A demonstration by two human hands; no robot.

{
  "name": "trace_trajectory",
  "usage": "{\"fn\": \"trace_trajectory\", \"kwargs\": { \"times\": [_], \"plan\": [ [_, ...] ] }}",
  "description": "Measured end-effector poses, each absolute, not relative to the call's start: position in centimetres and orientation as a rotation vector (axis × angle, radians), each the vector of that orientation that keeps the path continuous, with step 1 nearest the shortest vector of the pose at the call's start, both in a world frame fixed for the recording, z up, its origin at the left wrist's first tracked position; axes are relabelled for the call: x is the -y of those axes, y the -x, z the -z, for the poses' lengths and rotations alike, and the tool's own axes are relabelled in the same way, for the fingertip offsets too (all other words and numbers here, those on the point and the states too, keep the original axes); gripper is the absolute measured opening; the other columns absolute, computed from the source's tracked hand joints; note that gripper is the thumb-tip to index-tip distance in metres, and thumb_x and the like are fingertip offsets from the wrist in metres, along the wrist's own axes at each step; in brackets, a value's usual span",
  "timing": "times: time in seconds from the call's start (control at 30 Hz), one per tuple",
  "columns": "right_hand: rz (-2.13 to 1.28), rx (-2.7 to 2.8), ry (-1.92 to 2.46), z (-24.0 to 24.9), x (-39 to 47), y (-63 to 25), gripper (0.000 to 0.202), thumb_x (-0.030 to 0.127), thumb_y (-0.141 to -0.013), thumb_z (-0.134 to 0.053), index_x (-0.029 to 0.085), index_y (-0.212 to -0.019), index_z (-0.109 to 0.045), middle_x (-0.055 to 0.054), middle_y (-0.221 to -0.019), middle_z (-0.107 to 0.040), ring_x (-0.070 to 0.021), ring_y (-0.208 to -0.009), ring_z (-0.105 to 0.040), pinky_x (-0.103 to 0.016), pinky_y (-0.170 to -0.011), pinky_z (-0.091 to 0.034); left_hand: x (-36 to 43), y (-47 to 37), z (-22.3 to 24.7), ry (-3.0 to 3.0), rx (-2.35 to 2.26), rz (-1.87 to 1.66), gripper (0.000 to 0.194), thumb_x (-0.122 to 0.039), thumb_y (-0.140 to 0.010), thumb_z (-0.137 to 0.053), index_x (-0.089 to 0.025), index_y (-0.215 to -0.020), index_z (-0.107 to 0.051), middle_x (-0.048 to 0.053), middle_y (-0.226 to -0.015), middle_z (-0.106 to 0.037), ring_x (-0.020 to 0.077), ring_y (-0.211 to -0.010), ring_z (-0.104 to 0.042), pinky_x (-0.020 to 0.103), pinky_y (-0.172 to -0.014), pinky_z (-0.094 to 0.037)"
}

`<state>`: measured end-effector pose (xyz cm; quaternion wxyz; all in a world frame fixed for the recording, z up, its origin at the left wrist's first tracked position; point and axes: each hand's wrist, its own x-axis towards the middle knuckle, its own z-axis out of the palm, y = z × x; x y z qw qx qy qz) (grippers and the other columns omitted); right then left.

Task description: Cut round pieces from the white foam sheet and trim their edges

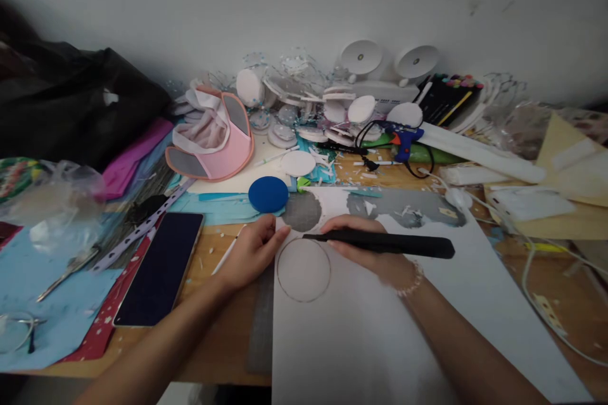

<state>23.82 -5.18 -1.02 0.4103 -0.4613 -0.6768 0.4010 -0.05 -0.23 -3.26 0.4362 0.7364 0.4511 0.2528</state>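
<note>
A large white sheet [332, 341] lies on the table, with a circle outline [304, 270] marked near its left edge. My right hand [363, 246] is closed around a black utility knife [389, 242], whose tip touches the top of that outline. At the sheet's left edge rests my left hand [259, 250], fingers curled and thumb on the sheet; whether anything is between the fingers is hidden. Round cut-outs along the sheet's far edge show the grey cutting mat [301, 212] beneath. Just beyond my left hand sits a blue disc [268, 194].
Left of my arm lie a phone [161, 269], scissors [71, 270] and glasses [21, 332]. A pink visor cap [216, 139], several white discs [298, 163] and a blue glue gun [403, 141] crowd the back. A white cable [527, 265] runs along the right.
</note>
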Motion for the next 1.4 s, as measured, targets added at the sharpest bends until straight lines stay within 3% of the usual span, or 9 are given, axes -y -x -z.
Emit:
{"fn": "trace_trajectory", "kwargs": {
  "times": [0.53, 0.8, 0.97, 1.17, 1.4],
  "plan": [
    [-1.044, 1.745, 1.17, 0.8, 4.8, -24.3, 0.019, 0.023, -0.083, -0.062, 0.024, -0.101, -0.071, -0.004, -0.1, -0.071, -0.0205, -0.093, -0.065, -0.035, -0.083, -0.051, -0.1, -0.2, 2.9, -1.619, -1.025, -0.584, 0.033, -0.049, -0.089, -0.05, -0.021, -0.071, -0.043, -0.007, -0.047, -0.046, 0.0098, -0.043, -0.041, 0.022, -0.043, -0.026],
    [-1.096, 1.738, 1.148, 0.8, 4.5, -24.7, 0.018, 0.022, -0.082, -0.064, 0.024, -0.098, -0.071, -0.004, -0.097, -0.072, -0.0196, -0.09, -0.065, -0.032, -0.081, -0.051, -0.1, -0.2, 2.8, -1.573, -1.002, -0.572, 0.033, -0.05, -0.088, -0.049, -0.021, -0.074, -0.043, -0.007, -0.049, -0.044, 0.0098, -0.042, -0.042, 0.022, -0.042, -0.026],
    [-1.12, 1.526, 1.156, 1.3, 4.9, -25.2, 0.016, 0.025, -0.081, -0.066, 0.023, -0.097, -0.072, -0.004, -0.091, -0.071, -0.0197, -0.085, -0.064, -0.029, -0.069, -0.052, 0.0, -0.2, 2.6, -1.581, -1.016, -0.562, 0.035, -0.053, -0.088, -0.05, -0.021, -0.074, -0.043, -0.007, -0.048, -0.044, 0.0096, -0.042, -0.042, 0.022, -0.042, -0.026],
    [-1.063, 1.637, 1.166, 0.7, 4.9, -25.0, 0.014, 0.023, -0.079, -0.066, 0.023, -0.093, -0.071, -0.003, -0.09, -0.071, -0.0184, -0.083, -0.064, -0.031, -0.078, -0.051, 0.0, -0.2, 2.3, -1.604, -1.017, -0.554, 0.036, -0.053, -0.089, -0.047, -0.021, -0.073, -0.041, -0.007, -0.047, -0.044, 0.0096, -0.042, -0.04, 0.022, -0.043, -0.026],
    [-1.035, 1.679, 1.133, 0.8, 5.0, -25.2, 0.015, 0.022, -0.081, -0.063, 0.023, -0.095, -0.069, -0.003, -0.093, -0.07, -0.0173, -0.083, -0.064, -0.028, -0.075, -0.049, 0.1, -0.2, 2.1, -1.627, -1.033, -0.542, 0.036, -0.051, -0.09, -0.047, -0.021, -0.072, -0.04, -0.007, -0.048, -0.043, 0.009, -0.044, -0.038, 0.022, -0.043, -0.025]
  ]
}}
